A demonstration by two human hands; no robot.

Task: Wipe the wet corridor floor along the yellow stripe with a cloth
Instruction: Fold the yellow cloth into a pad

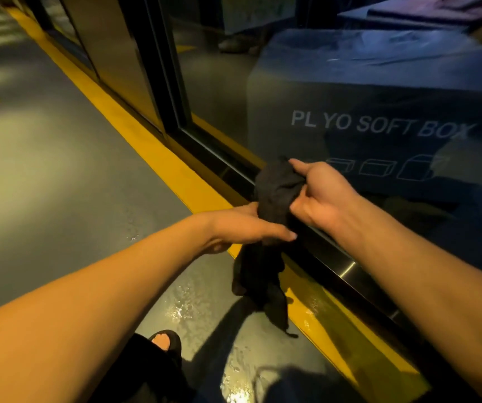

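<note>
Wiping not begun: dark cloth (274, 196) lifted, left hand (242, 225) and right hand (318, 196) clutching it; near floor (193, 309) by yellow stripe (152, 149) glistening wet.

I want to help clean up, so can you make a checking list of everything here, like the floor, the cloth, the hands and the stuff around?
Surface: grey floor, wet patches glinting near the yellow stripe.
Job's things: dark cloth, held up, its lower end hanging above the floor.
Clutter: nothing seen.
Hands: left hand and right hand both hold the cloth.
Cables: nothing seen.
Surroundings: glass wall beside the stripe, box behind it; sandalled foot below.
</note>
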